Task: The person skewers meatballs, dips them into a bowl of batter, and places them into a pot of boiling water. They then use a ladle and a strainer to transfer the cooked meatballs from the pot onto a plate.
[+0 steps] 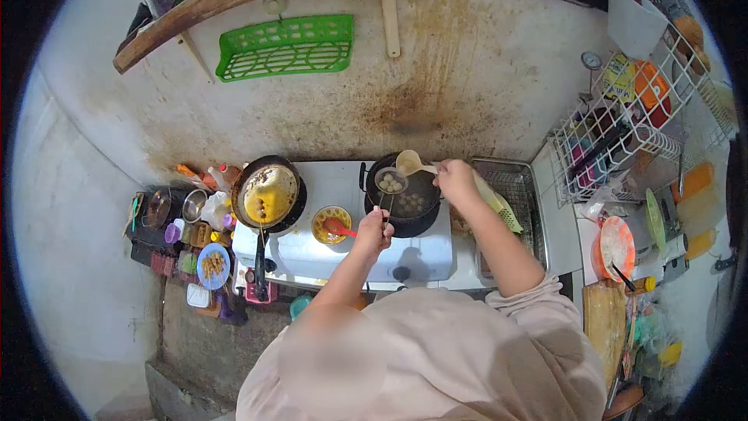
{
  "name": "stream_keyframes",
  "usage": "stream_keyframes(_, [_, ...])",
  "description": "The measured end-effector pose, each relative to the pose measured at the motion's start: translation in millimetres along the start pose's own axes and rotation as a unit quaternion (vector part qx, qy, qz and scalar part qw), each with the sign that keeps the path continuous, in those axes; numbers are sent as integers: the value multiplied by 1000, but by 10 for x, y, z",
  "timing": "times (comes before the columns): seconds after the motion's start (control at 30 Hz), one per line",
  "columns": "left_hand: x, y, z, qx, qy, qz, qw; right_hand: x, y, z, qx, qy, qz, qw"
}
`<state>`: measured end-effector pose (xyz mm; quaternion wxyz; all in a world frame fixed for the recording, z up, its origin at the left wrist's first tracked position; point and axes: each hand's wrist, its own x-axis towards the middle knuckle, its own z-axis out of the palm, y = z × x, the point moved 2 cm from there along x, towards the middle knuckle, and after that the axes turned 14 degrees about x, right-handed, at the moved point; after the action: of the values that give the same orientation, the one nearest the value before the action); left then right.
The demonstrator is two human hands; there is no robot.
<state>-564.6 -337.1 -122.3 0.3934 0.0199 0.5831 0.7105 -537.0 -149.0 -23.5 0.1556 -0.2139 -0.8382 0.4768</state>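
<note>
From where I watch, my left hand [375,228] is closed around the handle of a small wire skimmer [390,182], which sits lifted over the black wok [405,196] on the right burner with several pale round balls resting in its mesh. More of those balls float in the dark oil below it. My right hand [454,177] is curled shut on the handle of a cream-coloured ladle [408,161], whose bowl hovers at the far rim of the wok, just beside the skimmer. Both arms reach forward over the white stove [343,253]. Between the two burners stands a yellow bowl [331,224] with a red spoon [338,227] lying in it. On the left burner rests a second pan [268,192] holding yellowish oil, its long dark handle pointing toward me. To the right of the wok I see a metal mesh tray [514,187], and above the stove a green plastic basket [285,47] hangs on the stained wall.
</note>
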Motion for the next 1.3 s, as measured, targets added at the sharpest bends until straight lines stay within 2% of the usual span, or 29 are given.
stream_keyframes(0.03, [-2,9,19,-3,-5,-1,1000,-22,75,74,-43,18,-67,997])
stream_keyframes(0.1, [-11,41,54,-7,-14,-3,1000,-138,139,189,-70,40,-124,989])
stream_keyframes(0.2, [-41,98,108,10,-1,-9,1000,-292,180,324,-133,14,-177,975])
stream_keyframes(0.3, [-9,83,110,-11,-9,-2,1000,-446,116,361,-129,6,-192,973])
stream_keyframes(0.43, [-43,129,128,-15,-7,9,1000,-524,86,323,-132,12,-257,957])
stream_keyframes(0.63, [-41,121,104,-19,-27,25,999,-561,53,222,-82,39,-266,960])
stream_keyframes(0.73, [-56,134,98,-20,-32,20,999,-564,120,249,-52,14,-248,967])
stream_keyframes(0.83, [-56,119,81,-17,-32,14,999,-543,159,247,-102,8,-248,963])
stream_keyframes(0.93, [-35,100,61,-6,-26,15,1000,-520,120,210,-92,34,-260,961])
stream_keyframes(1.03, [-30,91,45,2,-19,14,1000,-567,101,221,-86,-17,-261,961])
stream_keyframes(1.3, [-43,66,75,17,-34,14,999,-433,220,298,-180,-6,-285,941])
